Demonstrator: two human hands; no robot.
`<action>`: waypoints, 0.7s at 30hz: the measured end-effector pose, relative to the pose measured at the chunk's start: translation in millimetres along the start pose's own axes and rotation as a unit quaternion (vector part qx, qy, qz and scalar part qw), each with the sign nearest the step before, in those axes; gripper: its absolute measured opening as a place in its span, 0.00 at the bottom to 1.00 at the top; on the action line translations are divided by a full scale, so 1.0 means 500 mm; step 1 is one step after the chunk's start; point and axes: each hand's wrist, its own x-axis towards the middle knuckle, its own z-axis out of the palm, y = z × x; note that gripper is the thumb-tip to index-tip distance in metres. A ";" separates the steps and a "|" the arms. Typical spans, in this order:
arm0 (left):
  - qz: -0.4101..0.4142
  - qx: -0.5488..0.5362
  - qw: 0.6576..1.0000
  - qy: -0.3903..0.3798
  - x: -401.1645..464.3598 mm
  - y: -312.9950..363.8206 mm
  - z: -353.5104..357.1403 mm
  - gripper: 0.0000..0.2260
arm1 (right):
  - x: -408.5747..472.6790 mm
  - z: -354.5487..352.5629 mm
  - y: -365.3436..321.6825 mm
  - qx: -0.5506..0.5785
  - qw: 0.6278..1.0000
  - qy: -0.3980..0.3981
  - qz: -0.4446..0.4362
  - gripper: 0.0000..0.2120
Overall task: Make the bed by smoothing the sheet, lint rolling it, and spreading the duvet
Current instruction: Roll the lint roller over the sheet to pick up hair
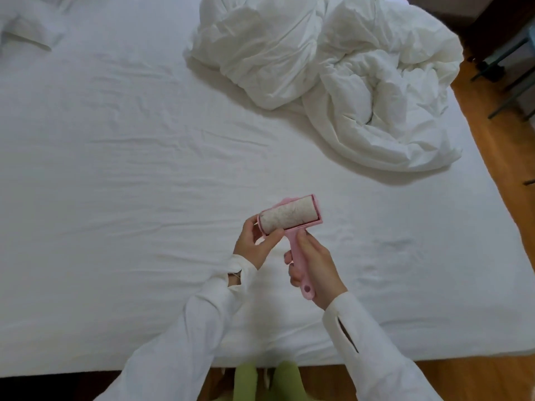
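Observation:
A pink lint roller (pixel 289 218) is held above the white sheet (pixel 130 169) near the bed's front edge. Its sticky roll is grey with lint. My right hand (pixel 314 269) grips the pink handle. My left hand (pixel 256 244) pinches the left end of the roll with thumb and fingers. The sheet is wrinkled across its middle. The white duvet (pixel 333 76) lies bunched in a heap at the far right of the bed.
A white pillow (pixel 31 27) lies at the far left corner. Wooden floor (pixel 498 134) runs along the bed's right side, with dark metal furniture legs (pixel 506 82) beyond it. My green slippers (pixel 260 380) stand at the bed's front edge.

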 end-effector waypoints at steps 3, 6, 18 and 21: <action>-0.026 0.129 0.991 -0.032 0.052 -0.052 -0.037 0.24 | 0.065 0.007 0.016 -0.086 0.995 0.054 -0.010 0.13; 0.011 0.361 0.932 0.011 0.115 -0.111 -0.103 0.30 | 0.136 0.006 0.044 -0.171 0.981 0.088 -0.038 0.16; -0.058 0.670 0.740 0.006 0.347 -0.120 -0.269 0.67 | 0.357 0.066 0.140 -0.580 0.796 0.153 -0.077 0.25; -0.083 0.685 0.724 -0.007 0.368 -0.138 -0.269 0.68 | 0.451 0.105 0.088 -0.629 0.756 0.153 -0.095 0.26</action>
